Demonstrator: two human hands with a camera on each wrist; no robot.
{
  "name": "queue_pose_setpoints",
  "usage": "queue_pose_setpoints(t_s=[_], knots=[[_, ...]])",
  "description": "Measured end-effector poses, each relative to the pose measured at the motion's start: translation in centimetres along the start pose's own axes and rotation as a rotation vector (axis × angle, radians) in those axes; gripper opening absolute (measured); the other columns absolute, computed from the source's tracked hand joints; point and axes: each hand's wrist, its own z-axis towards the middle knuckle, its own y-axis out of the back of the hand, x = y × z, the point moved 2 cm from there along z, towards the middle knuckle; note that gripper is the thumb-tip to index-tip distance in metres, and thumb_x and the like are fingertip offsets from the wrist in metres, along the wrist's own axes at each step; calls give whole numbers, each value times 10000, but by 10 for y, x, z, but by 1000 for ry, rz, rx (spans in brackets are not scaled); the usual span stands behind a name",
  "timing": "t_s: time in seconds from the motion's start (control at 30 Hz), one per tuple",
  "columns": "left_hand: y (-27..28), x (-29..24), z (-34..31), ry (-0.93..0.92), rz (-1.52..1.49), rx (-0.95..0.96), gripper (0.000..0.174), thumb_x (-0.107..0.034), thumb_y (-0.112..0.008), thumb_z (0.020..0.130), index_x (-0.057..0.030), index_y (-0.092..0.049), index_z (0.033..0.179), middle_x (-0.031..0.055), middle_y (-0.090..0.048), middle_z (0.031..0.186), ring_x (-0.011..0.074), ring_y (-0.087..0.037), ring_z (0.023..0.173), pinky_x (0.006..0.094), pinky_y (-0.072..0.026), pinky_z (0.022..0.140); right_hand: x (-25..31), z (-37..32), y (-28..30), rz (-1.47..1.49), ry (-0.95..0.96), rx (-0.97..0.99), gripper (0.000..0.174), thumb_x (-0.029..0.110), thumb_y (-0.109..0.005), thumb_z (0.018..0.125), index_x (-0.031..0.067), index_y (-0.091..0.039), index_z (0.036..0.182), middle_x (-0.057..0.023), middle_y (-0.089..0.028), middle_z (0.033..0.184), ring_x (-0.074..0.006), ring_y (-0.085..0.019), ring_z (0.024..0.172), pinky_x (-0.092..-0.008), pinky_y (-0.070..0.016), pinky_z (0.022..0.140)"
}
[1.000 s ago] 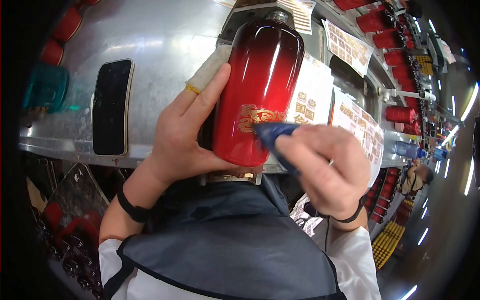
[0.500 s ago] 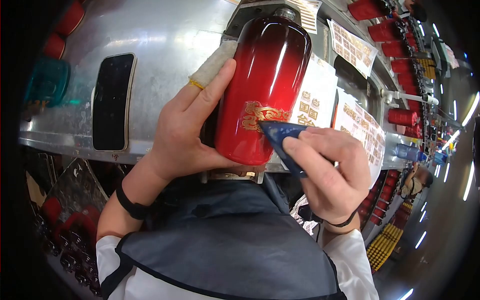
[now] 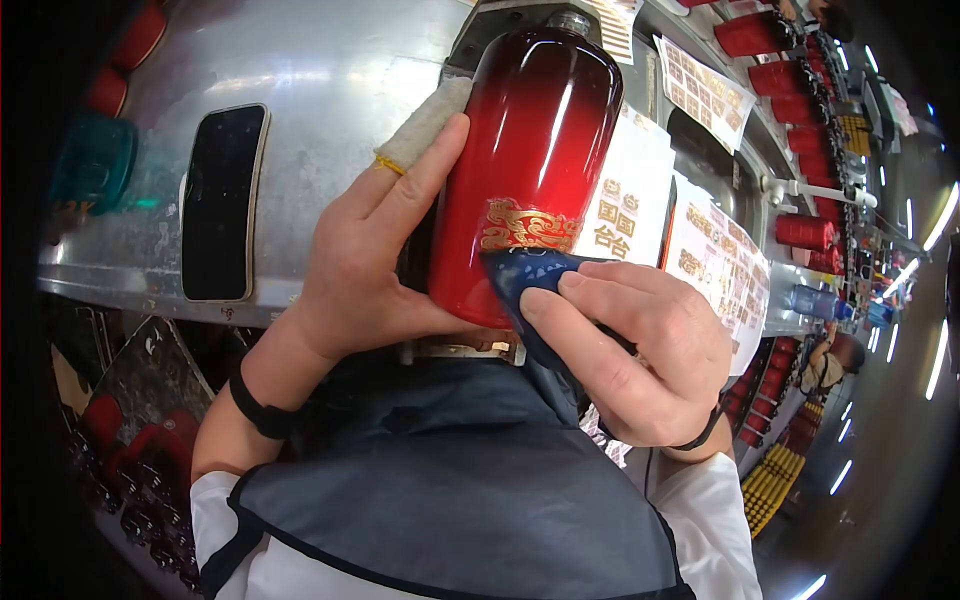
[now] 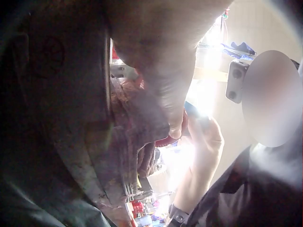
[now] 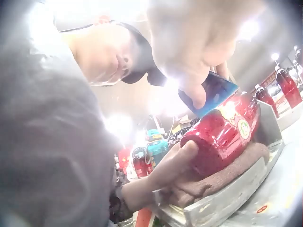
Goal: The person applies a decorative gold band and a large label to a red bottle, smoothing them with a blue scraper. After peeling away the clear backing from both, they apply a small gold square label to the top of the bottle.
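Observation:
A glossy bottle (image 3: 540, 130), dark at the shoulder and red below, lies on its side with its neck pointing away. Near its base is a gold scroll-pattern decal (image 3: 530, 222). My left hand (image 3: 360, 260) holds the bottle, thumb at the base and fingers along the left side; one finger wears a pale cloth wrap (image 3: 428, 125) tied with yellow. Between thumb and fingers my right hand (image 3: 650, 340) pinches a thin blue scraper (image 3: 522, 280), its edge against the bottle just below the decal. The right wrist view shows the scraper (image 5: 220, 94) flat-edged on the bottle (image 5: 213, 146).
A metal holder (image 3: 475, 45) with cloth padding (image 5: 241, 165) sits under the bottle. Left on the metal table (image 3: 310, 60) lie a phone (image 3: 225, 200) and a teal container (image 3: 95, 165). Decal sheets (image 3: 715, 260) lie to the right, with more red bottles (image 3: 800, 232) beyond.
The scraper has moved left and slightly down, from the decal's lower right part to just beneath it, showing more of the gold pattern. My left hand keeps its hold on the bottle.

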Motion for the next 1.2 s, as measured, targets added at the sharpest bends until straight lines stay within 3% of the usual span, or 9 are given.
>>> queue_pose_setpoints(t_s=[0.37, 0.4, 0.43, 0.6, 0.77, 0.83, 0.87, 1.03, 1.2], knots=[[-3, 1, 1, -44, 10, -47, 1130, -308, -962, 565, 8, -419, 1504, 242, -535, 1431, 368, -588, 1263, 409, -498, 1053, 15, -6, 4, 175, -34, 66, 383, 139, -697, 588, 50, -758, 955, -51, -671, 893, -170, -673, 785, -251, -551, 708], [-3, 0, 1, -44, 8, -45, 1130, -308, -962, 565, 8, -419, 1504, 242, -535, 1431, 368, -588, 1263, 409, -498, 1053, 14, -3, 14, 209, -141, 144, 359, 45, -754, 638, 16, -769, 995, -99, -675, 931, -266, -684, 810, -356, -587, 690], [-2, -2, 2, -41, -15, -45, 1110, -288, -953, 578, 9, -418, 1505, 242, -537, 1429, 368, -591, 1259, 410, -499, 1051, 8, -3, 14, 112, -149, 61, 358, 39, -739, 643, 6, -765, 998, -100, -675, 923, -267, -682, 799, -368, -582, 685], [1, 1, -1, -19, 9, 15, 1106, -293, -955, 590, 10, -413, 1506, 236, -531, 1438, 368, -583, 1270, 412, -498, 1055, 17, -3, 6, 293, -38, 191, 307, 98, -709, 735, 29, -767, 1029, -73, -680, 878, -247, -675, 786, -329, -559, 708], [0, 0, 1, -36, -27, -16, 1179, -340, -977, 546, 6, -400, 1514, 221, -525, 1448, 359, -567, 1290, 412, -483, 1075, 6, 2, 11, 345, -248, 207, 376, 58, -756, 652, 7, -727, 1024, -95, -660, 870, -230, -655, 757, -303, -527, 634], [0, 0, 0, -29, -32, -3, 1187, -339, -978, 540, 5, -397, 1516, 223, -522, 1449, 359, -563, 1295, 413, -478, 1080, 0, 3, 9, 336, -331, 111, 371, 40, -802, 673, 4, -713, 1032, -111, -663, 865, -251, -652, 747, -332, -521, 625], [1, 0, 0, -22, -38, 6, 1195, -337, -980, 534, 4, -394, 1517, 225, -519, 1451, 359, -558, 1300, 413, -473, 1085, 2, 5, 11, 355, -427, 118, 260, -14, -781, 748, 0, -705, 996, -113, -690, 871, -253, -646, 777, -328, -488, 688], [1, 1, -1, -8, -32, 30, 1213, -344, -985, 519, 4, -391, 1518, 228, -510, 1460, 362, -546, 1316, 414, -465, 1092, -19, 5, 9, 180, -552, -10, 233, -55, -747, 789, -30, -683, 1012, -125, -682, 934, -219, -627, 821, -305, -482, 757], [2, 2, 0, -19, -40, 25, 1216, -343, -986, 518, 4, -389, 1518, 230, -515, 1453, 366, -549, 1311, 416, -463, 1091, -21, -6, 10, 74, -456, -93, 265, -84, -746, 771, -27, -695, 1024, -127, -683, 938, -232, -628, 835, -320, -478, 784]])
